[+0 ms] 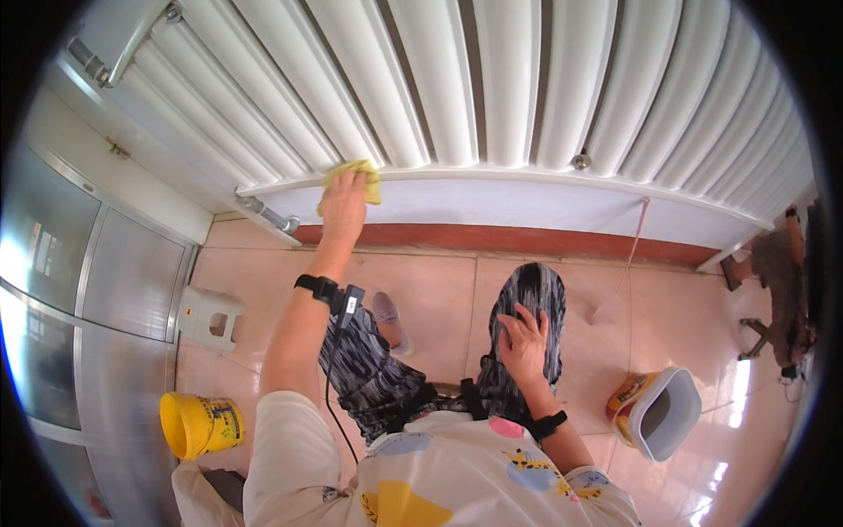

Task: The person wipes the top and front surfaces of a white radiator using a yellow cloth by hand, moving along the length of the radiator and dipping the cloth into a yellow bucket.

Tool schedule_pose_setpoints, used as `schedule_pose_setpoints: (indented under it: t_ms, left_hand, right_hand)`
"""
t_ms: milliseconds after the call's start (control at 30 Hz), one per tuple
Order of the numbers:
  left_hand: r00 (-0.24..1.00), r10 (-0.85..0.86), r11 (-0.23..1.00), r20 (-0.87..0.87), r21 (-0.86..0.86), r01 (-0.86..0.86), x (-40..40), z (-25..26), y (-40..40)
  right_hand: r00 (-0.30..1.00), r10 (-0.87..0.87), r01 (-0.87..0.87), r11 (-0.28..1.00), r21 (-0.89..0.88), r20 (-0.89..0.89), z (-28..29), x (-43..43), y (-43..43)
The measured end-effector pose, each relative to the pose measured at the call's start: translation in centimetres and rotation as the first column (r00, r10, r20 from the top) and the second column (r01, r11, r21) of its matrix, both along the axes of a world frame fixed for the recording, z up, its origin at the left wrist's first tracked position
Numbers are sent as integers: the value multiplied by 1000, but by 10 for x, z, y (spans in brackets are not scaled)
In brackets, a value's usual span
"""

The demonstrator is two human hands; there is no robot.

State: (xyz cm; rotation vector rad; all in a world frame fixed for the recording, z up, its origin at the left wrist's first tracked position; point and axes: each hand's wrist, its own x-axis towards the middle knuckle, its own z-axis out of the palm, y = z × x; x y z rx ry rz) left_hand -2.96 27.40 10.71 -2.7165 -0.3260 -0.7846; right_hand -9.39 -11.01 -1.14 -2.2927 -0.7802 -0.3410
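My left hand (346, 201) presses a yellow cloth (369, 188) against the lower rail (474, 172) of a white column radiator (448, 85). Part of the cloth is hidden under the fingers. My right hand (525, 342) rests over my right knee in patterned trousers (527, 290), its fingers apart and nothing in them. Below the left hand, a grey pipe fitting (269, 214) joins the radiator's lower left end.
On the tiled floor (435, 290), a yellow bucket (204, 425) lies on its side at left, near a white plastic stool (209, 318). A square-mouthed bucket (658, 415) stands at right. A pink string (635, 244) hangs from the radiator. A glazed metal-framed door (132, 277) lines the left.
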Motion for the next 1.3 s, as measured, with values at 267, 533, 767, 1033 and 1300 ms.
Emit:
schedule_pose_setpoints:
  t_ms: [267,533,767,1033,1300]
  left_hand:
    - [935,216,869,283,-493,-51,-10,19,19]
    - [979,182,956,97,-249,-153,18,-3,-26]
    - [992,-116,993,-57,26,117,19,5,-26]
    - [998,-49,929,-50,-368,27,48,13,-45]
    - [946,63,443,318,-858,259,33,151,-46]
  right_hand:
    - [1000,6,-7,1000,-18,-12,1,6,5]
    - [998,48,-49,998,-37,-35,0,6,12]
    - [998,61,-60,997,-39,31,-11,6,19]
    - [994,75,-72,996,-42,80,-20,2,19]
    - [995,33,-27,998,-60,97,-15,1,9]
